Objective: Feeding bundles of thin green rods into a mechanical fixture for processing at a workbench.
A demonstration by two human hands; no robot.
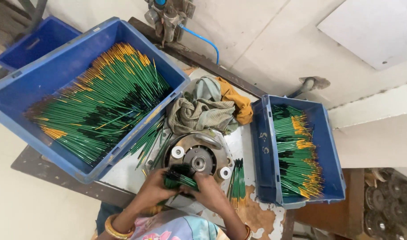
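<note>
My left hand (153, 186) and my right hand (210, 190) together grip a small bundle of thin green sticks (179, 177) with dark tips, held just in front of a round metal machine disc (198, 156). A second small bundle of green sticks (237, 182) lies on the table to the right of my right hand. Several loose green sticks (146, 141) rest between the big crate and the disc.
A large blue crate (57, 71) at left holds many green sticks with yellow ends. A smaller blue tray (262, 146) at right holds more. Crumpled cloths (208, 106) lie behind the disc. A blue hose (203, 40) runs from a fitting above.
</note>
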